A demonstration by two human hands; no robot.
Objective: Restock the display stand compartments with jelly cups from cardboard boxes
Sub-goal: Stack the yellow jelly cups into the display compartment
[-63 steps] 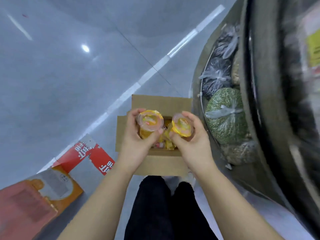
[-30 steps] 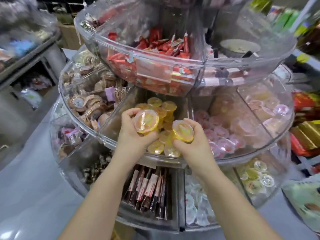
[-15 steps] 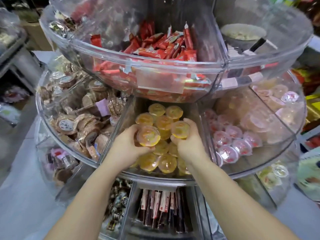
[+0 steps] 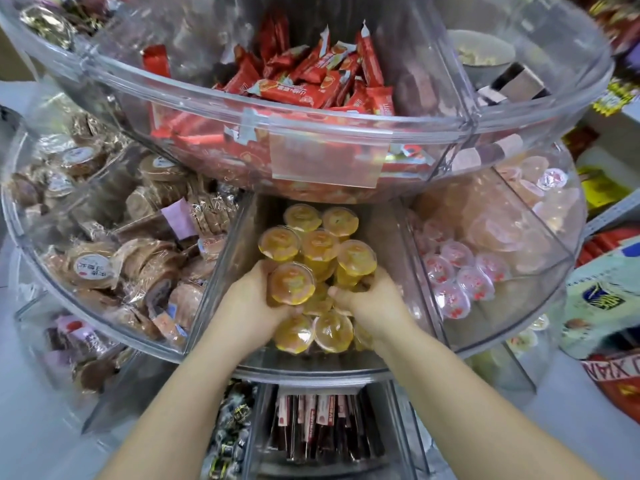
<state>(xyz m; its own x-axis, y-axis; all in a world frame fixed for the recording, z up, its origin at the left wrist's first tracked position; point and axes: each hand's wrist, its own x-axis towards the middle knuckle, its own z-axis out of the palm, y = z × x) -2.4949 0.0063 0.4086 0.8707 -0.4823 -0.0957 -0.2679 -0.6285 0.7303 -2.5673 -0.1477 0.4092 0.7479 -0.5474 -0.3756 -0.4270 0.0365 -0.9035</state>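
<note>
Both hands have pushed deeper into the stand's (image 4: 311, 370) middle-tier compartment since 0.5 s ago, down among the yellow cups already stacked there. Left of that compartment, behind a clear divider, lie brown wrapped cakes (image 4: 104, 258). At the compartment's front left, the left hand (image 4: 249, 306) curls round 1 jelly cup (image 4: 292, 284), foil lid facing up, fingers beneath it and thumb at its near edge. Behind it, 5 more yellow cups (image 4: 320, 242) stand in a tight cluster toward the compartment's back, and others lie on their sides along the front rim. At the front right, the right hand (image 4: 372, 301) wraps a 2nd cup (image 4: 356, 261) low round its body, the cup upright and touching its neighbours. Red sachets (image 4: 311, 81) fill the upper tier directly above. Right of the divider, pink cups (image 4: 457, 275) sit in the next compartment, loosely spread toward its outer rim. On the tier below, dark stick packs (image 4: 318, 427) stand on end under the front rim.
</note>
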